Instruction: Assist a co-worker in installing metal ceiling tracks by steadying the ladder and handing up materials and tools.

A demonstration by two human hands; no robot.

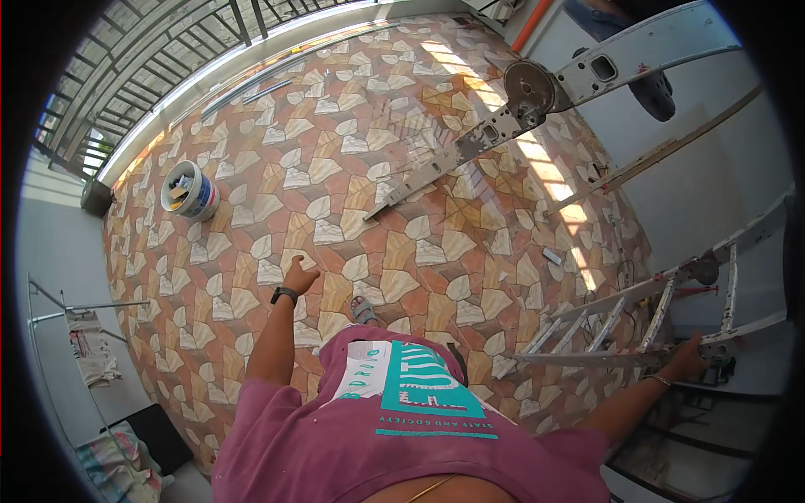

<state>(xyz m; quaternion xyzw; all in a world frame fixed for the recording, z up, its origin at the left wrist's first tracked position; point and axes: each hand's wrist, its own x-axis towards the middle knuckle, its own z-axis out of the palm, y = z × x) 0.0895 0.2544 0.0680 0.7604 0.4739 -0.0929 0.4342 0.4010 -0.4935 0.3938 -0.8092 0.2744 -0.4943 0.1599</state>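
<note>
My left hand (303,275), a dark watch on its wrist, hangs over the patterned floor with its fingers apart and nothing in them. At the right, my right hand (688,360) is wrapped round the side rail of a paint-spattered metal ladder (587,359). Its rungs run away from my hand toward the wall. Ahead of me at the upper right, a metal ladder leg (444,163) with a round hinge (530,84) slants down to the floor. Whether both belong to one ladder, I cannot tell.
A dark shoe (652,94) of another person shows above the ladder leg. A white bucket (191,193) holding several items stands at the left. Metal strips (243,92) lie near the railing. A wooden strip (654,155) leans at the right; a metal rack (67,314) stands left.
</note>
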